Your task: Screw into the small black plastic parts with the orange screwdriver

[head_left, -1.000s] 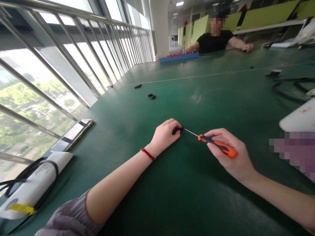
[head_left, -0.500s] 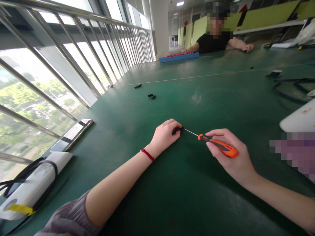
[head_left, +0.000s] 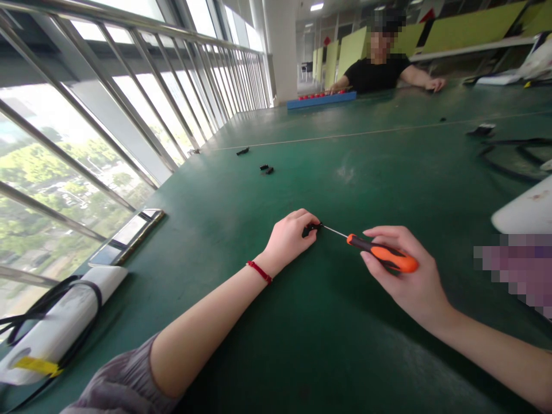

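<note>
My left hand [head_left: 292, 234] is closed on a small black part [head_left: 311, 229] and rests at the green tabletop [head_left: 267, 345]. Fingers hide much of that part, so its exact kind does not show. In my right hand [head_left: 411, 276] lies an orange-and-black screwdriver [head_left: 394, 259], gripped by its handle between thumb and fingers. Its thin metal shaft points left, and the tip meets the black part at my left fingertips.
Small black pieces [head_left: 267, 169] lie beyond my left hand, another [head_left: 242, 151] farther off. A phone [head_left: 127, 238] and a white power strip [head_left: 64, 322] with black cable line the left edge by the railing. Across the table sits a person [head_left: 379, 75] beside a blue tray [head_left: 321, 102].
The screwdriver handle has turned about its axis in my right fingers, showing a different orange face. My left hand stays in place. The blue tray across the table has shifted slightly right.
</note>
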